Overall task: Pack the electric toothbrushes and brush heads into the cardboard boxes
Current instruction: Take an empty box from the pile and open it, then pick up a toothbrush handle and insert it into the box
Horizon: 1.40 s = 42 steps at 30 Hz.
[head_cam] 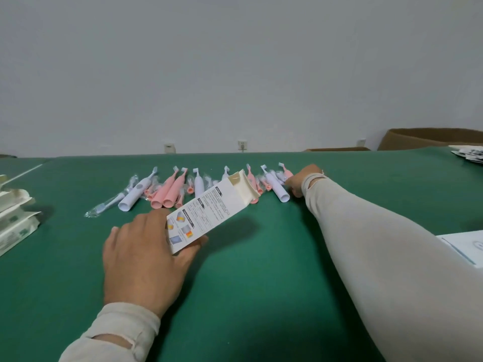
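Observation:
My left hand (146, 257) grips the lower end of a white printed cardboard box (209, 210), tilted up to the right with its top flaps open. Behind it a row of pink and white electric toothbrushes (167, 190) and bagged brush heads (130, 182) lies across the green table (261, 270). My right hand (300, 181) reaches to the right end of that row, fingers curled at a pink toothbrush (287, 173) beside a white toothbrush (277, 190). Whether the fingers hold it is hidden.
A stack of folded white boxes (15, 220) lies at the left edge. Brown cartons (428, 138) stand beyond the table's far right, with printed leaflets (470, 155) in front of them. White paper (467, 246) lies at the right edge.

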Tool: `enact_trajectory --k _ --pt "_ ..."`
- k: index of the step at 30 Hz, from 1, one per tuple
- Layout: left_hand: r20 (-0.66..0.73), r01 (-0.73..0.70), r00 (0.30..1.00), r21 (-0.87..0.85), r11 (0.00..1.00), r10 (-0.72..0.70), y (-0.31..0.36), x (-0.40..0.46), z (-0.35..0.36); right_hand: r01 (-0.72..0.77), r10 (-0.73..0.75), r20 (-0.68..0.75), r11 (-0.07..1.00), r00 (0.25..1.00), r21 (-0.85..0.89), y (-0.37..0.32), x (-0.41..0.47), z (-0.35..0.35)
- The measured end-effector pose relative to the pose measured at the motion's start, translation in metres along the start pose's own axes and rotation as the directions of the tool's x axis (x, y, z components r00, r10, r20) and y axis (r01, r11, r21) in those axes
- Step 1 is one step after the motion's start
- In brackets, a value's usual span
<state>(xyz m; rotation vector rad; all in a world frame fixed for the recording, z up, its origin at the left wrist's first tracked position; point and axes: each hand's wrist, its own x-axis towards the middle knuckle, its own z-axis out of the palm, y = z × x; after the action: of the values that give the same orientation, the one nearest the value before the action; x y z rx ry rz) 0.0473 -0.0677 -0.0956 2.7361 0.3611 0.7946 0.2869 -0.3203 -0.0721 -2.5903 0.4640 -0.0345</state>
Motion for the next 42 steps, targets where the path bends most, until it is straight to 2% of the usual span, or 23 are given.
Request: enact_trajectory --k 2,4,6,9,10,13,18,23,27,28,30,32,35,42 --pt "-0.006 -0.006 1.0 0.002 1.0 0.006 -0.001 0.0 0.0 -0.029 0.03 -0.036 1.0 0.999 0.01 0.004 0.007 -0.001" --pt "-0.016 -0.005 1.0 0.003 1.0 0.005 -0.001 0.001 0.001 -0.1 0.1 -0.011 0.995 0.995 0.016 0.013 0.009 -0.003" --pt "-0.028 -0.005 1.0 0.013 1.0 0.005 -0.001 0.001 0.002 -0.172 0.172 -0.06 0.985 0.983 0.006 0.026 0.001 -0.004" --pt "-0.032 0.011 0.999 0.002 1.0 -0.011 0.001 0.001 -0.002 -0.178 0.155 -0.16 0.974 0.975 -0.138 0.045 -0.037 -0.006" --pt "-0.028 0.021 0.999 -0.008 1.0 -0.021 0.002 0.0 -0.004 -0.156 0.127 -0.155 0.968 0.98 -0.198 0.049 -0.055 -0.007" --pt "-0.042 0.044 0.998 -0.071 0.997 -0.047 0.001 -0.005 -0.011 -0.016 0.01 -0.018 0.936 1.0 -0.35 0.06 -0.119 -0.014" --pt "-0.079 0.104 0.989 -0.191 0.976 -0.121 -0.007 -0.019 -0.024 0.18 -0.142 0.131 0.914 0.981 -0.363 0.07 -0.218 -0.019" --pt "-0.011 0.185 0.981 -0.264 0.947 -0.195 -0.007 -0.028 -0.036 0.354 -0.339 0.116 0.827 0.934 -0.435 0.066 -0.255 -0.006" --pt "-0.013 0.177 0.982 -0.303 0.937 -0.189 -0.01 -0.028 -0.041 0.484 -0.502 -0.005 0.838 0.865 -0.253 0.07 -0.248 0.007" --pt "-0.012 0.169 0.983 -0.316 0.933 -0.182 -0.011 -0.027 -0.04 0.519 -0.53 -0.047 0.842 0.847 -0.151 0.074 -0.245 0.011" --pt "-0.004 0.146 0.988 -0.297 0.944 -0.154 -0.015 -0.025 -0.038 0.534 -0.519 -0.131 0.83 0.845 0.162 0.078 -0.238 0.015" --pt "-0.01 0.109 0.993 -0.233 0.966 -0.115 -0.018 -0.024 -0.035 0.519 -0.473 -0.218 0.737 0.854 0.433 0.078 -0.229 0.013" --pt "-0.041 0.062 0.997 -0.209 0.976 -0.072 -0.02 -0.021 -0.031 0.432 -0.436 -0.211 0.506 0.875 0.747 0.077 -0.222 0.005" --pt "-0.032 -0.008 0.999 -0.183 0.983 0.002 -0.018 -0.017 -0.022 0.257 -0.391 -0.112 0.342 0.914 0.904 0.074 -0.215 -0.005"
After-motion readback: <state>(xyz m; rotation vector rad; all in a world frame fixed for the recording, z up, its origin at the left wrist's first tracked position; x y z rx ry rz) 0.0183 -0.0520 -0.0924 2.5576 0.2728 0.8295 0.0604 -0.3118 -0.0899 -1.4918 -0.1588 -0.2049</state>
